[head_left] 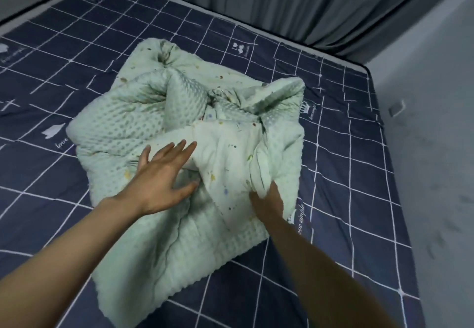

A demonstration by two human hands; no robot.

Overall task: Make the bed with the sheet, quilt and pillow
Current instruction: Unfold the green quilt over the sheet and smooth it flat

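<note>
A pale green quilt (pixel 143 122) with a bumpy dotted side and a printed side lies bunched in a folded heap in the middle of the bed. A navy sheet (pixel 346 174) with a white grid pattern covers the mattress beneath it. My left hand (pixel 164 176) rests flat on the quilt's near part, fingers spread. My right hand (pixel 266 199) is tucked under a raised printed fold of the quilt, its fingers hidden by the cloth. No pillow is in view.
Grey curtains (pixel 295 2) hang along the far side of the bed. A grey wall (pixel 431 148) runs close along the bed's right edge. The sheet spreads flat around the quilt on all sides.
</note>
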